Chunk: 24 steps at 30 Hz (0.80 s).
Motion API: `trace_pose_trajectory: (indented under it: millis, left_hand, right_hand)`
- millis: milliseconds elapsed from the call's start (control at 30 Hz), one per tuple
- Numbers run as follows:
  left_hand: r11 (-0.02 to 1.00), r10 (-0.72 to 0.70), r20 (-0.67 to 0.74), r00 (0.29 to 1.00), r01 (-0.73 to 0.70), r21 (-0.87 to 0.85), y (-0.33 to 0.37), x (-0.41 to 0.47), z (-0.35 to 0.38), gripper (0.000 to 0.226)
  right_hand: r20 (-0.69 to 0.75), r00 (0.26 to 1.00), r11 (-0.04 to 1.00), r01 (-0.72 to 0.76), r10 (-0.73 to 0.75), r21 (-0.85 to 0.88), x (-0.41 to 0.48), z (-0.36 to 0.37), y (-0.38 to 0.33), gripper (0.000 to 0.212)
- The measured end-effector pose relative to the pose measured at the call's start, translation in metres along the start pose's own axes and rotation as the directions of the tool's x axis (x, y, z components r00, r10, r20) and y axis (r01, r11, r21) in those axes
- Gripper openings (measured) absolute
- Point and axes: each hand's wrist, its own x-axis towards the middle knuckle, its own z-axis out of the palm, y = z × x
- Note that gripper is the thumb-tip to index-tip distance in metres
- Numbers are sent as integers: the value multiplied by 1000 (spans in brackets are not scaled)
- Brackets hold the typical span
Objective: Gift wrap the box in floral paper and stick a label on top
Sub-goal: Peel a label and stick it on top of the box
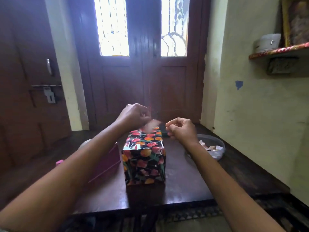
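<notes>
1. Floral-wrapped box (144, 158) stands on the middle of the tabletop (184, 185)
2. Left hand (133, 114) above the box's far end, grip pinching a blurred pale strip (154, 124)
3. Right hand (182, 129) beside the box's far right corner, grip curled; whether it holds anything, I cannot tell

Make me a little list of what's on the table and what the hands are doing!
box: wrapped in floral paper, on the dark table
left hand: above the box's far end, pinching a blurry pale piece
right hand: beside it, fingers curled; contents unclear
bowl: clear, holds paper bits, right of the box
</notes>
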Motion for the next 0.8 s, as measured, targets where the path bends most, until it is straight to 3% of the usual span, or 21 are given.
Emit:
trace_pose_trajectory:
  millis: [133,233,333,367,433,533,600,700,800]
  left_hand:
    - [959,-153,-25,988,142,-246,-10,-7,-3,10]
    - [963,-153,-94,984,127,-236,-11,-12,-1,12]
    - [980,-108,-138,985,82,-183,-9,-14,4,20]
    - [981,-101,-132,986,76,-180,-8,-15,5,20]
    - [977,-106,-106,989,84,-196,-9,-17,5,18]
    - [943,-143,-61,988,118,-312,-11,-23,5,17]
    - [890,-171,-13,985,149,-430,-13,-27,3,16]
    - [772,-164,99,982,190,-606,-16,-32,1,11]
    - [699,-109,182,977,205,-685,-21,-37,4,11]
  right_hand:
    - [-49,998,983,47,-39,179,-3,2,-6,23]
    - [27,994,971,93,-101,220,-9,7,-8,5]
    - [223,948,974,222,-227,48,-14,14,-7,51]
    - [234,935,961,277,-268,-5,-16,17,-7,57]
    - [126,938,945,326,-324,4,-17,21,-8,39]
    - [-55,973,958,231,-225,169,-14,20,-9,3]
    - [-48,994,958,104,-95,265,-13,19,-8,8]
    - [-17,994,880,-83,103,467,-15,20,-10,14]
    - [1,981,821,-163,194,547,-17,24,-10,16]
